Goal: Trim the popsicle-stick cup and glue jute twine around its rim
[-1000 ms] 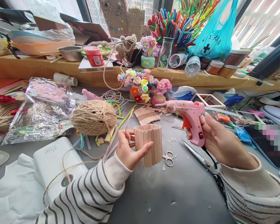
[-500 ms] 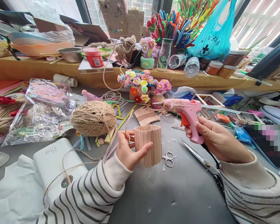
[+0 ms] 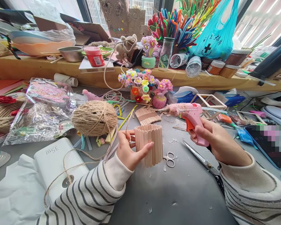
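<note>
My left hand point(image 3: 132, 150) grips a round cup made of upright wooden craft sticks point(image 3: 153, 147), thumb across its front and fingers behind. A strand of jute twine point(image 3: 129, 120) rises from those fingers. In my right hand point(image 3: 213, 137) is a pink hot glue gun point(image 3: 184, 112), its nozzle pointing left, above and apart from the cup. The orange trigger shows in front of my fingers. Left of the cup sits a big ball of jute twine point(image 3: 93, 118), and its loose strand runs over a white power bank point(image 3: 61, 165).
Small scissors point(image 3: 169, 159) lie right of the cup, and large scissors point(image 3: 199, 156) farther right. Behind are a bundle of craft sticks point(image 3: 148, 117) and fuzzy flowers point(image 3: 140, 82). A phone point(image 3: 269, 147) rests at right. Glue scraps dot the grey table point(image 3: 173, 193).
My right hand has shifted slightly, moving the glue gun a little right and down. My left hand and the stick cup have hardly moved.
</note>
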The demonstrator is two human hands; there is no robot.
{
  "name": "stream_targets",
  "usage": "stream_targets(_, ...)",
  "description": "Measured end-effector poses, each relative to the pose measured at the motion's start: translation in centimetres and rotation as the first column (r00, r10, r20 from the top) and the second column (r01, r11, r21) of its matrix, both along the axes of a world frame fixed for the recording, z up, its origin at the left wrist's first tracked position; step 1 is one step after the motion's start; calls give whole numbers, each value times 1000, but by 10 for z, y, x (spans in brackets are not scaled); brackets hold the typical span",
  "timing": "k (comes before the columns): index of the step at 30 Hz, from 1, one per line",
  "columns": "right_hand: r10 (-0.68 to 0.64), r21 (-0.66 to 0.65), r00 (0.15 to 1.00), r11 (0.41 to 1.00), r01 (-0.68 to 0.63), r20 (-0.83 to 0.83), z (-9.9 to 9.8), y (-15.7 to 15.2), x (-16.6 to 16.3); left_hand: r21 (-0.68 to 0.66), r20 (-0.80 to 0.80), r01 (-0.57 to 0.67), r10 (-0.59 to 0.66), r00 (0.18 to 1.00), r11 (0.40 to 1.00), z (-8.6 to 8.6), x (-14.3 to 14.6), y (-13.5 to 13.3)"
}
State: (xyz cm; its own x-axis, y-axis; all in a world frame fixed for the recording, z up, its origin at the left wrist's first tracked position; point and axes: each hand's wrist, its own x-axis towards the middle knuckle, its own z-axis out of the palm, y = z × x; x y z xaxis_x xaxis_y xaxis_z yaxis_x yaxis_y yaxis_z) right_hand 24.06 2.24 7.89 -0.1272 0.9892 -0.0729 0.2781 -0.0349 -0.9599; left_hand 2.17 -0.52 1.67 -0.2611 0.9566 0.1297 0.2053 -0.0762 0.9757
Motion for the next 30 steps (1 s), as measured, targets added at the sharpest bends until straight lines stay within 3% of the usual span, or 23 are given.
stream_targets(3, -94, 138, 957, 989, 58, 276, -1, -1, -3, 30, -26, -18, 19, 999, 999, -2, -2, 1)
stream_targets(6, -200, 288, 873, 955, 72, 445, -2, -3, -7, 34, -88, 4, -1, 996, 999, -4, -6, 3)
stream_targets(10, -360, 514, 774, 856, 52, 521, -5, -8, -12, 53, -103, -11, 17, 995, 999, -4, -5, 2)
stream_targets(14, -432, 638, 724, 770, -13, 537, -6, -13, -16, 67, -79, -45, 50, 996, 997, -3, 0, 0)
stream_targets(19, -468, 702, 704, 710, -61, 535, -7, -15, -17, 55, -69, -42, 46, 997, 998, -3, -1, 0)
stream_targets(30, -471, 706, 682, 702, -94, 559, -9, -15, -15, 59, -68, -33, 37, 997, 998, -4, -1, 0)
